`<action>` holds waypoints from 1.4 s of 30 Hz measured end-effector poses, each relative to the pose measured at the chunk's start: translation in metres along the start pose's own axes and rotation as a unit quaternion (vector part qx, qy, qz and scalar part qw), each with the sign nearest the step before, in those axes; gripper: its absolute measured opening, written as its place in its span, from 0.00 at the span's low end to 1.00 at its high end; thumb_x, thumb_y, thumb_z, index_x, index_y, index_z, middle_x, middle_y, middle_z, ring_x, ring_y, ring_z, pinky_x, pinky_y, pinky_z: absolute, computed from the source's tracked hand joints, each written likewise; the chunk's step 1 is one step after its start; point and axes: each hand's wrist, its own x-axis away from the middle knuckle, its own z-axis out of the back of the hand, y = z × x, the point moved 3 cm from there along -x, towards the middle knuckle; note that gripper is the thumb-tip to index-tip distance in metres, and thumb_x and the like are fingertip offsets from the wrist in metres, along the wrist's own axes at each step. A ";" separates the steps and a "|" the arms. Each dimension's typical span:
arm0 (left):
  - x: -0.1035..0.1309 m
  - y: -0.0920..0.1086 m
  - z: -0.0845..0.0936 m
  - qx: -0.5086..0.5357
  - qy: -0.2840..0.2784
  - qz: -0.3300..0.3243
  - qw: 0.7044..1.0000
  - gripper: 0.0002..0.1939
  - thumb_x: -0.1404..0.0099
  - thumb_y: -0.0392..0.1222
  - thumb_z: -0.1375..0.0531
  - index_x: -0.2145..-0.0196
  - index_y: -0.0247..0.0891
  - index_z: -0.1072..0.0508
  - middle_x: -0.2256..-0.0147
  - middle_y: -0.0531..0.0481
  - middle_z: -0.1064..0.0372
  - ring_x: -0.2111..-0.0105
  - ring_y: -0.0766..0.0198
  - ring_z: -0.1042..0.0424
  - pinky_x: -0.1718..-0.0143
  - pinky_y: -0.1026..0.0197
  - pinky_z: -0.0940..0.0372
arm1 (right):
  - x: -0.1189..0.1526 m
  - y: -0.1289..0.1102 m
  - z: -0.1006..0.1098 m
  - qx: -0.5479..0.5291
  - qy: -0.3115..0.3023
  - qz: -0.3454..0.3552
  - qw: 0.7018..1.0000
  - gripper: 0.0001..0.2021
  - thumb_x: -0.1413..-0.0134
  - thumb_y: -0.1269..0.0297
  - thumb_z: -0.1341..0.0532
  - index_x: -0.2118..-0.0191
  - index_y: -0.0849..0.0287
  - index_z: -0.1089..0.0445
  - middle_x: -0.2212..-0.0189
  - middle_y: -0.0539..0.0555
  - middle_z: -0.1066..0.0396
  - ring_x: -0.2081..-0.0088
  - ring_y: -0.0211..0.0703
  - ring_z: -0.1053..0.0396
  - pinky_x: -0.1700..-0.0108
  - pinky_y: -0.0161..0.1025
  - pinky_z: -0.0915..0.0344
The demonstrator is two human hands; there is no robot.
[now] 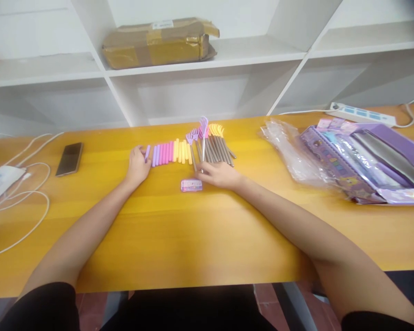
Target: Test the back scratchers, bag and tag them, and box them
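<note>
The left hand (139, 164) is pinching a purple tube (147, 152), covering its lower end. The tube is standing out just left of a row of tubes (164, 153), purple, pink and yellow, which is lying near the middle of the tabletop's (179, 239) far edge. The right hand (216, 174) is gripping a purple-headed rod (203, 151) low on its shaft; the fingers are hiding how its end is resting. Grey rods (218, 149) with claw-like heads are lying behind it, overlapping too closely for counting. Nearer the near edge, a small packet (191, 185) is showing illegible print. Toward the right edge, a crumpled plastic bag (293, 149) is lying beside an opened box (348, 177), which is running out of view.
</note>
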 end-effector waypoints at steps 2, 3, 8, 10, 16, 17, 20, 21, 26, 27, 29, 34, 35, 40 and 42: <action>-0.001 -0.001 0.000 0.004 0.001 0.014 1.000 0.29 0.37 0.32 0.39 0.39 0.27 0.36 0.49 0.30 0.27 0.42 0.39 0.28 0.34 0.37 0.38 | 0.001 0.000 -0.001 0.011 -0.014 -0.003 1.000 0.15 0.26 0.73 0.47 0.47 0.52 0.25 0.50 0.57 0.25 0.64 0.38 0.31 0.73 0.35 0.51; -0.001 -0.002 0.001 0.011 0.000 0.024 1.000 0.30 0.37 0.33 0.39 0.38 0.28 0.36 0.50 0.32 0.26 0.44 0.40 0.27 0.36 0.37 0.36 | 0.001 0.000 -0.002 0.011 -0.022 -0.015 1.000 0.16 0.26 0.71 0.47 0.44 0.50 0.26 0.50 0.57 0.25 0.64 0.38 0.31 0.73 0.34 0.49; 0.002 0.005 0.007 0.024 0.010 0.027 0.999 0.23 0.27 0.40 0.46 0.37 0.31 0.34 0.53 0.35 0.23 0.50 0.44 0.23 0.42 0.39 0.31 | 0.004 0.001 -0.008 0.007 -0.049 -0.070 0.996 0.31 0.29 0.72 0.45 0.27 0.38 0.39 0.45 0.58 0.27 0.64 0.39 0.29 0.71 0.32 0.41; 0.006 0.014 0.013 0.025 0.047 -0.023 0.998 0.21 0.22 0.43 0.50 0.39 0.32 0.32 0.46 0.32 0.24 0.45 0.44 0.24 0.40 0.41 0.32 | 0.005 0.000 -0.007 0.022 -0.042 -0.067 0.997 0.36 0.31 0.74 0.44 0.24 0.36 0.44 0.45 0.59 0.28 0.63 0.39 0.29 0.72 0.32 0.45; 0.035 0.052 0.008 0.010 -0.093 -0.228 0.969 0.27 0.18 0.58 0.53 0.37 0.41 0.26 0.45 0.42 0.20 0.47 0.53 0.21 0.44 0.53 0.28 | 0.002 0.002 0.000 0.069 -0.050 -0.069 0.994 0.38 0.29 0.74 0.48 0.22 0.32 0.50 0.48 0.57 0.27 0.72 0.35 0.38 0.74 0.36 0.56; 0.043 0.058 0.004 -0.002 -0.140 -0.262 0.955 0.28 0.19 0.59 0.53 0.38 0.42 0.25 0.46 0.43 0.19 0.49 0.54 0.20 0.47 0.54 0.28 | 0.000 0.002 0.000 0.070 -0.051 -0.075 0.993 0.37 0.28 0.74 0.49 0.22 0.34 0.50 0.49 0.57 0.27 0.74 0.34 0.42 0.75 0.36 0.57; 0.061 0.073 -0.006 -0.025 -0.209 -0.344 0.915 0.27 0.18 0.58 0.53 0.41 0.43 0.22 0.50 0.43 0.17 0.55 0.55 0.18 0.52 0.56 0.27 | -0.004 0.003 0.000 0.056 -0.036 -0.092 0.994 0.32 0.27 0.73 0.52 0.22 0.47 0.45 0.56 0.57 0.26 0.76 0.35 0.46 0.75 0.39 0.57; 0.064 0.076 -0.008 -0.031 -0.214 -0.360 0.908 0.26 0.18 0.57 0.53 0.43 0.42 0.21 0.52 0.43 0.16 0.58 0.56 0.18 0.55 0.56 0.27 | -0.005 0.004 0.000 0.053 -0.026 -0.095 0.994 0.30 0.26 0.73 0.53 0.24 0.52 0.42 0.58 0.57 0.26 0.76 0.36 0.46 0.75 0.40 0.57; 0.067 0.079 -0.009 -0.060 -0.228 -0.368 0.900 0.28 0.18 0.57 0.55 0.48 0.39 0.22 0.61 0.44 0.17 0.65 0.57 0.20 0.62 0.57 0.30 | -0.005 0.001 0.002 0.084 0.034 -0.048 0.995 0.25 0.24 0.73 0.53 0.28 0.61 0.37 0.64 0.56 0.28 0.73 0.38 0.41 0.74 0.41 0.58; 0.066 0.078 -0.009 -0.063 -0.228 -0.366 0.900 0.28 0.18 0.57 0.55 0.47 0.38 0.22 0.61 0.44 0.17 0.66 0.56 0.20 0.62 0.57 0.30 | -0.005 0.000 0.002 0.090 0.042 -0.037 0.994 0.25 0.24 0.73 0.53 0.28 0.61 0.37 0.65 0.56 0.28 0.72 0.39 0.40 0.74 0.41 0.58; 0.066 0.078 -0.009 -0.066 -0.228 -0.367 0.899 0.28 0.18 0.57 0.56 0.47 0.38 0.22 0.61 0.44 0.18 0.66 0.56 0.20 0.62 0.56 0.31 | -0.003 -0.001 0.001 0.096 0.050 -0.022 0.994 0.25 0.25 0.74 0.52 0.28 0.61 0.37 0.64 0.56 0.28 0.71 0.40 0.38 0.74 0.41 0.57; 0.067 0.078 -0.010 -0.073 -0.233 -0.369 0.897 0.29 0.17 0.57 0.58 0.44 0.38 0.23 0.59 0.43 0.17 0.65 0.55 0.20 0.62 0.55 0.32 | -0.002 -0.002 0.000 0.081 0.076 0.000 0.994 0.26 0.26 0.75 0.50 0.28 0.62 0.38 0.64 0.56 0.28 0.69 0.42 0.37 0.72 0.39 0.51; 0.067 0.078 -0.010 -0.074 -0.235 -0.367 0.897 0.29 0.17 0.57 0.59 0.43 0.38 0.24 0.60 0.43 0.17 0.65 0.55 0.20 0.63 0.55 0.32 | -0.002 -0.002 0.000 0.079 0.084 0.007 0.993 0.26 0.27 0.75 0.50 0.28 0.63 0.37 0.64 0.56 0.28 0.69 0.42 0.37 0.71 0.39 0.49; 0.068 0.079 -0.011 -0.087 -0.245 -0.363 0.895 0.30 0.17 0.56 0.60 0.42 0.37 0.25 0.63 0.42 0.18 0.66 0.54 0.21 0.64 0.55 0.33 | -0.005 -0.007 0.003 0.088 0.119 0.034 0.988 0.24 0.27 0.76 0.50 0.30 0.63 0.36 0.67 0.54 0.30 0.69 0.43 0.37 0.67 0.41 0.42; 0.068 0.079 -0.011 -0.094 -0.243 -0.363 0.895 0.31 0.17 0.56 0.60 0.42 0.36 0.25 0.62 0.42 0.18 0.66 0.53 0.20 0.64 0.55 0.32 | -0.006 -0.009 0.004 0.087 0.124 0.030 0.988 0.24 0.26 0.75 0.50 0.30 0.63 0.36 0.67 0.54 0.30 0.68 0.44 0.36 0.66 0.42 0.43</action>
